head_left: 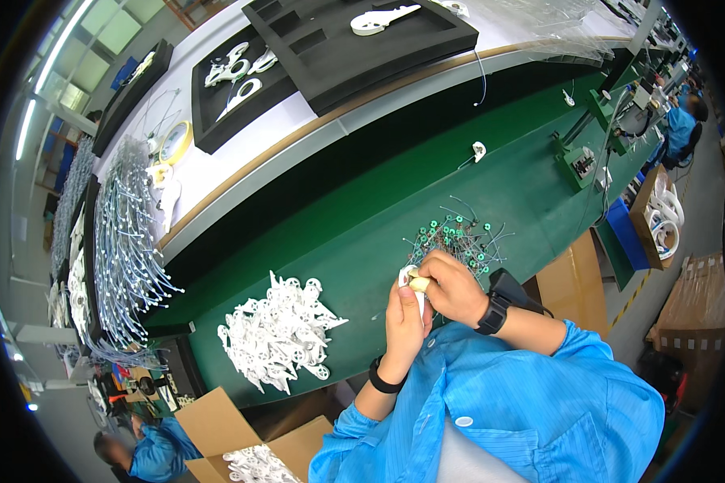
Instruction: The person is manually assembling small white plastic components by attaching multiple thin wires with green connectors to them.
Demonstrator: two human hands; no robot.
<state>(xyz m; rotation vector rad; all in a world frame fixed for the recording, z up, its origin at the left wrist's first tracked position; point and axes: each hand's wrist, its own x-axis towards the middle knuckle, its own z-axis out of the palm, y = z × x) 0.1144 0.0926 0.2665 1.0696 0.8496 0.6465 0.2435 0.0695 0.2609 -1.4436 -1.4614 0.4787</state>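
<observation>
Low over the front edge of the green bench, my left hand [404,328] grips a small white plastic part [406,276] upright between thumb and fingers. My right hand [457,291] is closed against the top of that part, with yellow covers on its fingertips. Whatever sits between the right fingertips is too small and hidden to make out. Just beyond my hands lies a heap of small green round pieces with thin wires [447,235]. To the left, a large pile of white plastic parts [278,334] rests on the green bench [362,258].
A raised shelf [274,149] crosses behind, carrying black foam trays [362,64] and a tape roll [176,142]. Bundles of wires [129,249] hang at its left end. A green bench fixture [576,165] stands right. Cardboard boxes [217,423] flank me; other people work farther off.
</observation>
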